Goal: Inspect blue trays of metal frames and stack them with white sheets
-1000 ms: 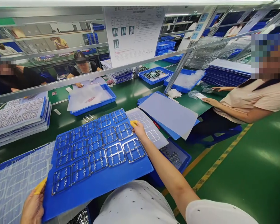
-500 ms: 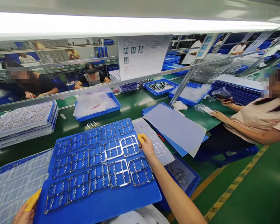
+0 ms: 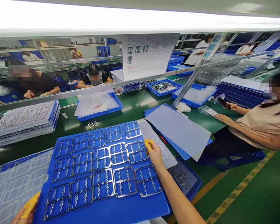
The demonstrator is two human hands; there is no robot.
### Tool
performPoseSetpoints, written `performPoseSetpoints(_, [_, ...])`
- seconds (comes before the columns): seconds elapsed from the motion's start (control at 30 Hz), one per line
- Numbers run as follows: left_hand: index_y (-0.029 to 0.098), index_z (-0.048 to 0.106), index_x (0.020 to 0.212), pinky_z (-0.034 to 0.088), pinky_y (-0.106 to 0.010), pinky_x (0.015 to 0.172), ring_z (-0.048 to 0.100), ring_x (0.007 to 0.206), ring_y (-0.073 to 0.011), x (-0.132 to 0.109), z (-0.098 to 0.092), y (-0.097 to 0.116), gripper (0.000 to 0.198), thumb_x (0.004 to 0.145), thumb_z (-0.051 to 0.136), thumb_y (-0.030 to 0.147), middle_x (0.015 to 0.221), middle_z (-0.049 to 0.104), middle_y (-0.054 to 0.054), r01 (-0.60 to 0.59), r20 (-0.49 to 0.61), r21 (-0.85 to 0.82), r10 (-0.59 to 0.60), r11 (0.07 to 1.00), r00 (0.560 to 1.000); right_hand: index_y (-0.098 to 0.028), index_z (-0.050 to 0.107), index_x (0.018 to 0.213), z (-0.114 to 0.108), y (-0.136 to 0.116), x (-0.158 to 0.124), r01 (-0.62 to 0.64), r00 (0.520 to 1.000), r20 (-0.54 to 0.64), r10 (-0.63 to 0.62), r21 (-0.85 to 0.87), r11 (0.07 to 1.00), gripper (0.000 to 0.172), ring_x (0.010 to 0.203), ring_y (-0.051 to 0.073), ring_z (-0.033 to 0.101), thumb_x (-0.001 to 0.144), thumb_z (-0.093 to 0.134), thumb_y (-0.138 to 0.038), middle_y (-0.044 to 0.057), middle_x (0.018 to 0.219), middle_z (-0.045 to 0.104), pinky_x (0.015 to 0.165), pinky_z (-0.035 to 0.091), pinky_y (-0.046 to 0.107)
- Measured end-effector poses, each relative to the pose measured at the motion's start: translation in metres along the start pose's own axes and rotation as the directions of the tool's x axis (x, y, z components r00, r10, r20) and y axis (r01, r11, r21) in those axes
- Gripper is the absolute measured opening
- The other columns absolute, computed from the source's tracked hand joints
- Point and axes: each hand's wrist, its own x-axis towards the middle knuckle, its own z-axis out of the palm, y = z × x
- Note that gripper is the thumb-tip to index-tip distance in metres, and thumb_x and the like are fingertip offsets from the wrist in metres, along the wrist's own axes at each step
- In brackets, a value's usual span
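Note:
A blue sheet (image 3: pixel 102 208) is held up in front of me, tilted. On it lie several square metal frames (image 3: pixel 118 153) in rows, each with thin script-like pieces inside. My left hand (image 3: pixel 25 210), with yellow finger covers, grips the sheet's lower left edge. My right hand (image 3: pixel 154 154), also with a yellow finger cover, is closed on the right edge beside the frames. Under the sheet's right side shows a white paper (image 3: pixel 169 157) with frame outlines. To the left lies a translucent sheet (image 3: pixel 11 189) over more frames.
A loose metal frame (image 3: pixel 92 125) lies on the green table (image 3: pixel 130 107). Stacked sheets (image 3: pixel 25 119) stand at left, blue trays (image 3: pixel 121 105) behind, and white and blue sheets (image 3: pixel 177 126) at right. A tray of small parts (image 3: pixel 182 177) sits lower right. A co-worker (image 3: pixel 259 124) holds a phone.
The blue sheet is tilted slightly differently, its right side lower and further right in view. My right hand has shifted right and down with it. The whole view has moved slightly.

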Motion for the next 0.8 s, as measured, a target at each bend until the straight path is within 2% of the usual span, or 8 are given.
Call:
performPoseSetpoints(0.2, [0.026, 0.072, 0.083, 0.052, -0.042, 0.099, 0.066, 0.086, -0.0229, -0.015, 0.012, 0.008, 0.03, 0.057, 0.08, 0.04, 0.088, 0.074, 0.002, 0.027, 0.007, -0.009, -0.027, 1.0, 1.0, -0.022, 0.07, 0.089, -0.008, 0.002, 0.004, 0.008, 1.0, -0.017, -0.008, -0.017, 1.0, 0.044, 0.055, 0.017, 0.051, 0.066, 0.075, -0.059, 0.003, 0.073, 0.065, 0.047, 0.038, 0.03])
performPoseSetpoints(0.43, [0.025, 0.072, 0.081, 0.05, -0.042, 0.101, 0.065, 0.079, -0.0208, -0.029, 0.024, 0.007, 0.032, 0.053, 0.081, 0.037, 0.083, 0.074, 0.003, 0.013, -0.022, -0.043, -0.014, 0.999, 1.0, -0.022, 0.071, 0.088, -0.025, 0.005, 0.007, 0.013, 1.0, -0.012, -0.014, -0.043, 0.999, 0.039, 0.06, 0.019, 0.055, 0.065, 0.076, -0.053, 0.005, 0.079, 0.069, 0.051, 0.042, 0.031])
performPoseSetpoints(0.6, [0.025, 0.074, 0.086, 0.053, -0.037, 0.096, 0.068, 0.086, -0.0216, -0.045, 0.032, 0.005, 0.034, 0.056, 0.082, 0.037, 0.086, 0.076, 0.002, -0.007, 0.028, -0.062, 0.009, 0.998, 1.0, -0.02, 0.074, 0.096, -0.04, 0.011, 0.013, 0.015, 0.999, -0.045, -0.018, -0.078, 0.997, 0.048, 0.059, 0.019, 0.056, 0.064, 0.078, -0.056, 0.008, 0.084, 0.072, 0.052, 0.044, 0.032])
performPoseSetpoints(0.8, [0.023, 0.075, 0.09, 0.058, -0.041, 0.089, 0.072, 0.09, -0.0274, -0.069, 0.05, 0.013, 0.04, 0.054, 0.084, 0.039, 0.086, 0.078, -0.001, -0.015, 0.045, -0.052, 0.018, 0.999, 0.999, -0.02, 0.073, 0.094, -0.055, 0.015, 0.017, -0.008, 0.998, -0.061, 0.004, -0.073, 0.997, 0.048, 0.058, 0.017, 0.053, 0.062, 0.08, -0.055, 0.008, 0.09, 0.073, 0.052, 0.043, 0.031])
